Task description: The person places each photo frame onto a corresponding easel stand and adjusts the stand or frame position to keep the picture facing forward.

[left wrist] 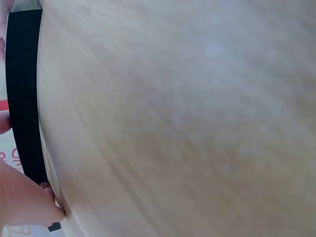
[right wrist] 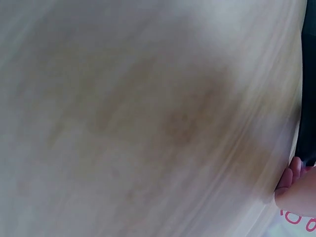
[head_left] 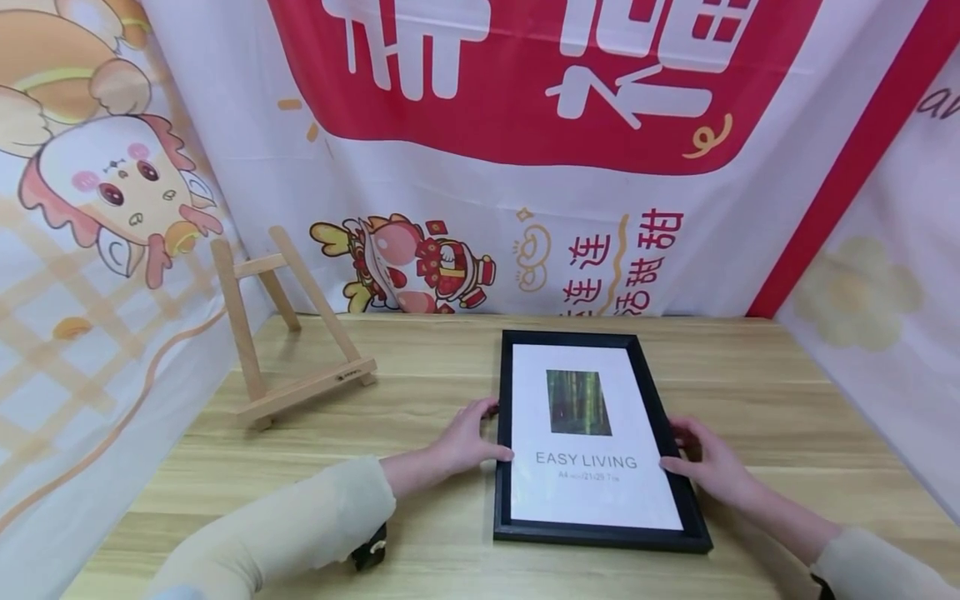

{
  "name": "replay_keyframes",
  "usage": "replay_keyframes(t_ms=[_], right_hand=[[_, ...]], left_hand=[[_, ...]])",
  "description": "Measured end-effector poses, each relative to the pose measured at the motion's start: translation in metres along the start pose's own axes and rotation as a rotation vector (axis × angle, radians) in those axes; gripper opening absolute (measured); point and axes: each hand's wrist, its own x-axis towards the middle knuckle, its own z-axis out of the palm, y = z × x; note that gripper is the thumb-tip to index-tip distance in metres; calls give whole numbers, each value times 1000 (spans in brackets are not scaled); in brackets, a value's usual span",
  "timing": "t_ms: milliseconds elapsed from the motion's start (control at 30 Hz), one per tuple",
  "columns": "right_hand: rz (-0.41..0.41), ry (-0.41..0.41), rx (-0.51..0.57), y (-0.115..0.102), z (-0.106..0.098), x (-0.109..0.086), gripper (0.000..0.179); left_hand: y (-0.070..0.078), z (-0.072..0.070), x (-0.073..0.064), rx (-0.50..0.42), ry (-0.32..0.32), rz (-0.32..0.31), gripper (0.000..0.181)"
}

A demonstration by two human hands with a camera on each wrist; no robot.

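Observation:
A black picture frame lies flat over the wooden table, its white insert printed with a green bamboo picture and "EASY LIVING". My left hand grips the left side, thumb on the top edge and fingers along the outer side. On the opposite side, my right hand holds the border in the same way. In the left wrist view, the black border passes beside the left hand. The right wrist view catches only a strip of the border by the right hand's fingers. The fingertips underneath are hidden.
A small wooden easel stands at the back left of the table. Printed cloth hangs behind the table and along both sides. Something black shows under the left sleeve.

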Motion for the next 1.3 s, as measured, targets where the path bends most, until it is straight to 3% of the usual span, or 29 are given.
replay_keyframes(t_ms=[167, 400, 567, 767, 833, 1100, 1300], right_hand=[[13, 4, 15, -3, 2, 2, 57], [9, 24, 73, -10, 0, 2, 58], [-61, 80, 90, -16, -3, 5, 56], [-177, 98, 138, -30, -12, 13, 58], [-199, 92, 164, -36, -14, 16, 59], [-190, 36, 291, -67, -17, 28, 67], [-320, 71, 392, -86, -7, 43, 66]], left_hand=[[0, -3, -2, -83, -12, 0, 89], [5, -5, -6, -275, -46, -16, 91], [7, -11, -7, -400, -62, -5, 95], [11, -28, -10, -496, -75, -8, 97], [12, -35, -11, -512, -65, -14, 97], [15, -63, -24, -522, 34, 62, 100], [13, -81, -34, -519, 108, 108, 97]])
